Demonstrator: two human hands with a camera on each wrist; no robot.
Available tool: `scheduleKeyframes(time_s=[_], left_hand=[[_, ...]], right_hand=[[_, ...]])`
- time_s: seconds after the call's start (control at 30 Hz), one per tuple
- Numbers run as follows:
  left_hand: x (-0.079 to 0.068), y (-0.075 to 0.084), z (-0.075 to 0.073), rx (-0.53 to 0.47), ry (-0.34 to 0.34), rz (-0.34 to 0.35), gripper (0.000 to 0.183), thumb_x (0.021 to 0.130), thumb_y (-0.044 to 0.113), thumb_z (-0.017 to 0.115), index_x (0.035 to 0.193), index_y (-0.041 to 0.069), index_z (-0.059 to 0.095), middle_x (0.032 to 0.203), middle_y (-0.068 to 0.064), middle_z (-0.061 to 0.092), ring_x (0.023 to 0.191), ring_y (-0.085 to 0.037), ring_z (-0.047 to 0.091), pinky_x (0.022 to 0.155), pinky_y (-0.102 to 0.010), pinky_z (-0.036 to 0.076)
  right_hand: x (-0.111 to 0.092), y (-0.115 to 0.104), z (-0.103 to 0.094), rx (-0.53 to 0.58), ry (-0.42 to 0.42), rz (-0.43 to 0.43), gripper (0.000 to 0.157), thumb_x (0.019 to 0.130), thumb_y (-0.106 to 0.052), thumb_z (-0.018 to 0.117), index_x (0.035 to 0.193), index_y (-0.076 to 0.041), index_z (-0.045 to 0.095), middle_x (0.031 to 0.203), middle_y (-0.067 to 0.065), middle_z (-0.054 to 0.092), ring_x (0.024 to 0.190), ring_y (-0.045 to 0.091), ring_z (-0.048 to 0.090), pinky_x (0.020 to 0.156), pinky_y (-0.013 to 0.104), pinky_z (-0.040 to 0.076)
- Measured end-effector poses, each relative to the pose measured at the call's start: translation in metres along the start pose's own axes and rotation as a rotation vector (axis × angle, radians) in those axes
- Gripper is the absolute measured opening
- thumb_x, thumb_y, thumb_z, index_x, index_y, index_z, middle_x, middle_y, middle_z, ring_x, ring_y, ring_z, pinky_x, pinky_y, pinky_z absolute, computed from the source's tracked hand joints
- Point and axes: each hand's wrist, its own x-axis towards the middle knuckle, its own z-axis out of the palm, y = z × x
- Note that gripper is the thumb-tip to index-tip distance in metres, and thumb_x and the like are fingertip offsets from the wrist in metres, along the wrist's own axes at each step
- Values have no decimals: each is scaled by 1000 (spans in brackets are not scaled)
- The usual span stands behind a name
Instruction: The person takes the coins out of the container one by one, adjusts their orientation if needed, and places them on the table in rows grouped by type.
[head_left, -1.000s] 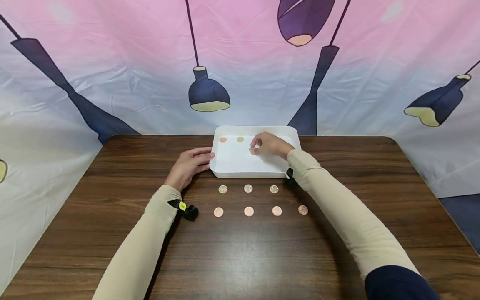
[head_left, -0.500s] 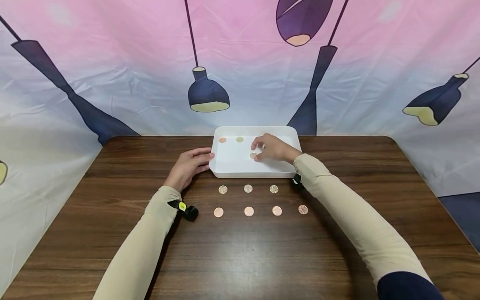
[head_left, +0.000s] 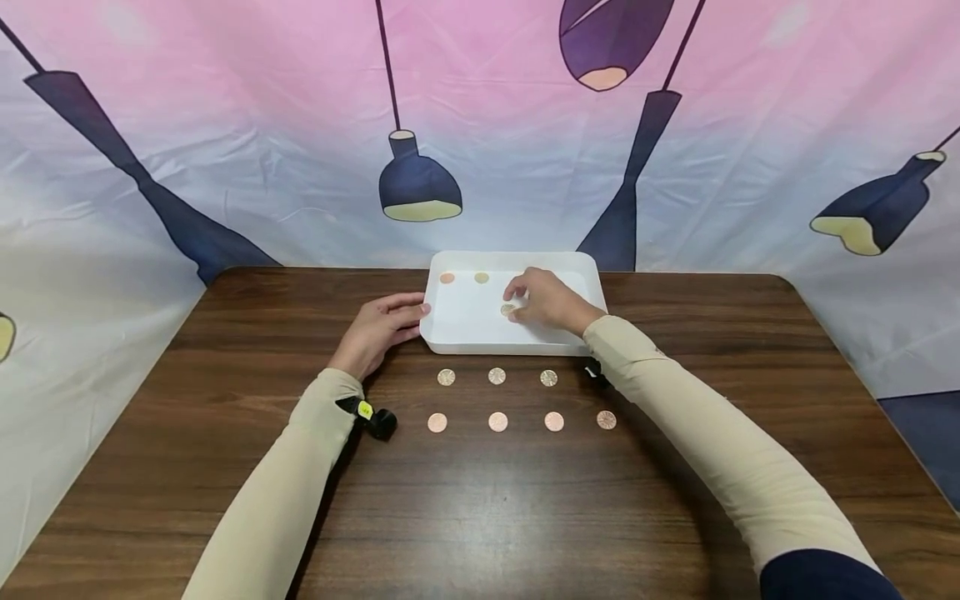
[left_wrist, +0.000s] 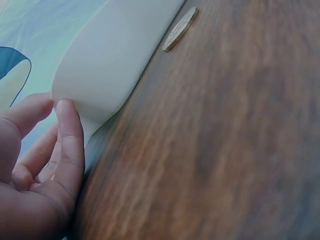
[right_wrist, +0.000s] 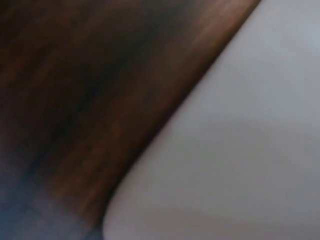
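Observation:
A shallow white tray (head_left: 465, 333) stands at the far edge of the table. My left hand (head_left: 382, 329) touches its left end, thumb at the rim; in the left wrist view the fingertips rest against the outer wall (left_wrist: 100, 65). Inside the tray, my right hand (head_left: 546, 300) holds a gold-toned coin (head_left: 507, 310) low over the tray floor, thumb at its near edge and forefinger curled just above it. To the left of that hand lie a copper coin (head_left: 447, 277) and a gold-toned coin (head_left: 482, 277). The right wrist view shows only tray and table, blurred.
Before the tray, three gold-toned coins (head_left: 497, 377) form a row, with several copper coins (head_left: 498, 422) in another row nearer me. The wooden table (head_left: 480, 517) reaches back to a hanging cloth (head_left: 315, 183) printed with lamps. A coin (left_wrist: 180, 29) lies beside the tray wall.
My right hand has brought the coin slightly nearer me inside the tray, its thumb and forefinger now further apart. My left hand stays at the tray's left end.

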Motion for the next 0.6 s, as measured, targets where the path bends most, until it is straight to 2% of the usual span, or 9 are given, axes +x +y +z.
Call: scheduleKeyframes(time_s=[0.13, 0.6], left_hand=[[0, 2, 0, 3, -3, 9, 57, 102, 26, 73, 152, 6, 56, 145, -15, 59, 105, -8, 67, 90, -19, 57], [-1, 2, 1, 6, 2, -14, 57, 102, 26, 73, 152, 6, 55, 145, -16, 59, 106, -8, 67, 90, -19, 57]], right_hand=[[1, 0, -1, 6, 24, 7, 26, 91, -7, 82, 116, 0, 78, 115, 19, 69, 108, 33, 61, 98, 44, 50], [1, 1, 0, 20, 18, 28, 23, 91, -8, 84, 112, -2, 79, 114, 17, 70, 105, 30, 61, 97, 43, 50]])
